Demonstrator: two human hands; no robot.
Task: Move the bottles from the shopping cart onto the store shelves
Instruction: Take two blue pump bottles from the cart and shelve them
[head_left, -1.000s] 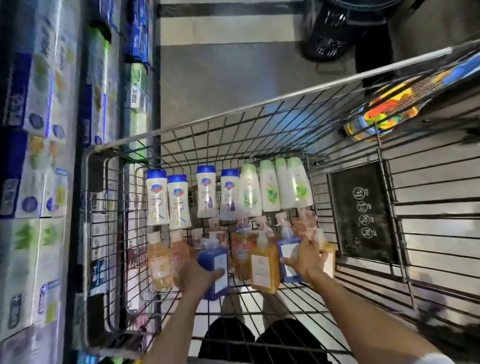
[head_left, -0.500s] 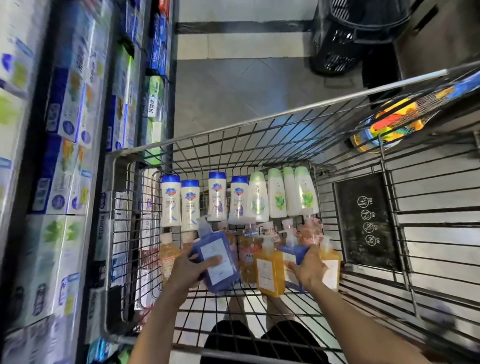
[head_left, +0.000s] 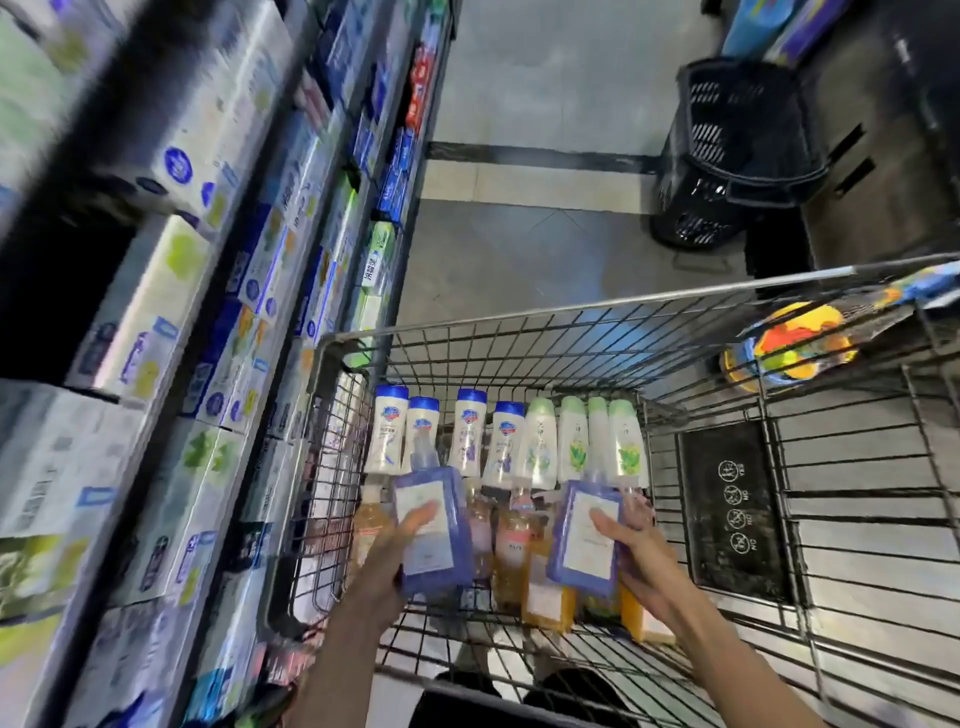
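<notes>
My left hand (head_left: 395, 556) & right hand (head_left: 636, 551) each clamp a blue pump bottle (head_left: 434, 530); lift both clear of cart rim (head_left: 571, 306), keep upright, swing to shelves (head_left: 291, 291).

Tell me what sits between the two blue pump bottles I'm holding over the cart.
In the head view, orange and pink pump bottles stand in the wire shopping cart between the left-hand blue pump bottle and the right-hand blue pump bottle.

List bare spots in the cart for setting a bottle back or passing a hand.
Free: cart floor right of the pump bottles, toward the black placard, and the near strip below both hands. Crowded: far-left corner, with white bottles in a row and pumps packed before them. Left hand and right hand each hold a blue bottle.
</notes>
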